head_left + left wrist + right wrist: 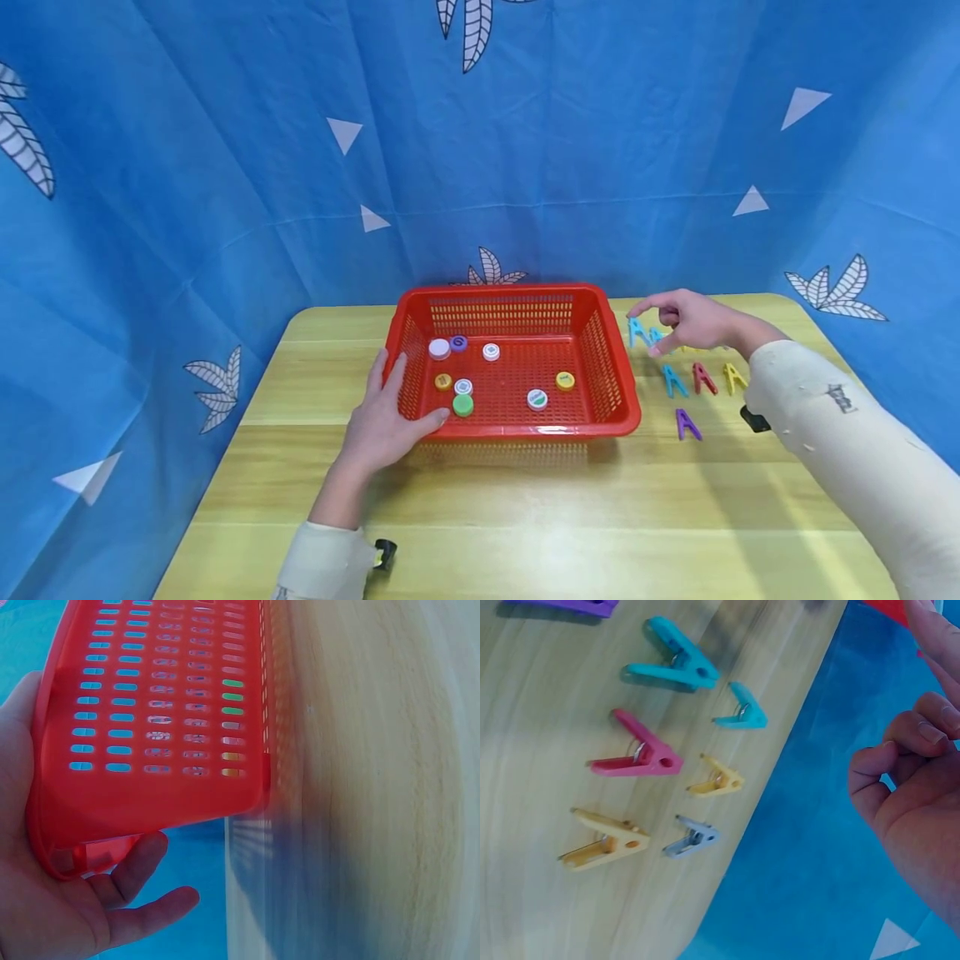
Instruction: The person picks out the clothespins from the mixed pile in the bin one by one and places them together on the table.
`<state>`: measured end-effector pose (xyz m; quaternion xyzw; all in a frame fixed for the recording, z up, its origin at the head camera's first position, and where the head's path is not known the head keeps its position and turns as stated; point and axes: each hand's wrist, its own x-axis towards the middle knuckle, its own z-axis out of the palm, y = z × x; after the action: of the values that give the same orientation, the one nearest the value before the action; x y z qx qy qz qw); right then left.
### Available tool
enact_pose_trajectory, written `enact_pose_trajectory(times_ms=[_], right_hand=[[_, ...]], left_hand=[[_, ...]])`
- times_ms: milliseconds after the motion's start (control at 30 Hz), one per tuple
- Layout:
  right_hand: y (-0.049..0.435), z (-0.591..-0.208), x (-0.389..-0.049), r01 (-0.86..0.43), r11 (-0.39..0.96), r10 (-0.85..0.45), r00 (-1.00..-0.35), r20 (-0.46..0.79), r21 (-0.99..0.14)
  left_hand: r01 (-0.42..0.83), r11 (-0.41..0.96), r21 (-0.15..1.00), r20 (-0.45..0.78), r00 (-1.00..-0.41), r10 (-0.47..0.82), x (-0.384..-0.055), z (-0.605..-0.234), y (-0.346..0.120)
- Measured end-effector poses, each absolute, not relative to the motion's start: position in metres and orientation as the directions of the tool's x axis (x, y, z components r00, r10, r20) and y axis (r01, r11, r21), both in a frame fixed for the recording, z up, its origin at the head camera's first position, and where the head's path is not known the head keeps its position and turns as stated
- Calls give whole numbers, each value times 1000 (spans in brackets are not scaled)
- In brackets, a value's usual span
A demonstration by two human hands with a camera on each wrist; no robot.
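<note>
A red plastic basket (517,432) sits at the middle of the table. My left hand (386,425) holds its near left corner, thumb along the front rim and fingers at the left side; the left wrist view shows the basket wall (150,799) between thumb and fingers. Inside lie several bottle caps, among them a green cap (462,406), a yellow cap (565,381) and a white cap (439,349). Right of the basket, my right hand (693,319) pinches a blue clothespin (636,328) between index finger and thumb. In the right wrist view those fingertips are out of frame.
Several clothespins lie on the table below my right hand: a purple one (686,424), a red one (703,378), a yellow one (734,378), a blue one (674,382) and smaller ones, including a small blue one (744,711). A blue patterned curtain (480,167) hangs behind the table (525,517).
</note>
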<state>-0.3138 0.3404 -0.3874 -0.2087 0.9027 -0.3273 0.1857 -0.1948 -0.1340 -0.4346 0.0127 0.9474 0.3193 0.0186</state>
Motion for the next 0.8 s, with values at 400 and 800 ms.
enact_pose_trajectory(times_ms=[400, 800], right_hand=[[369, -394, -303, -213, 700, -462, -863, -204, -682], [396, -410, -279, -122, 701, -406, -878, -253, -703]], left_hand=[[26, 794, 607, -11, -999, 41, -196, -430, -133], [37, 792, 610, -11, -998, 56, -193, -434, -132]])
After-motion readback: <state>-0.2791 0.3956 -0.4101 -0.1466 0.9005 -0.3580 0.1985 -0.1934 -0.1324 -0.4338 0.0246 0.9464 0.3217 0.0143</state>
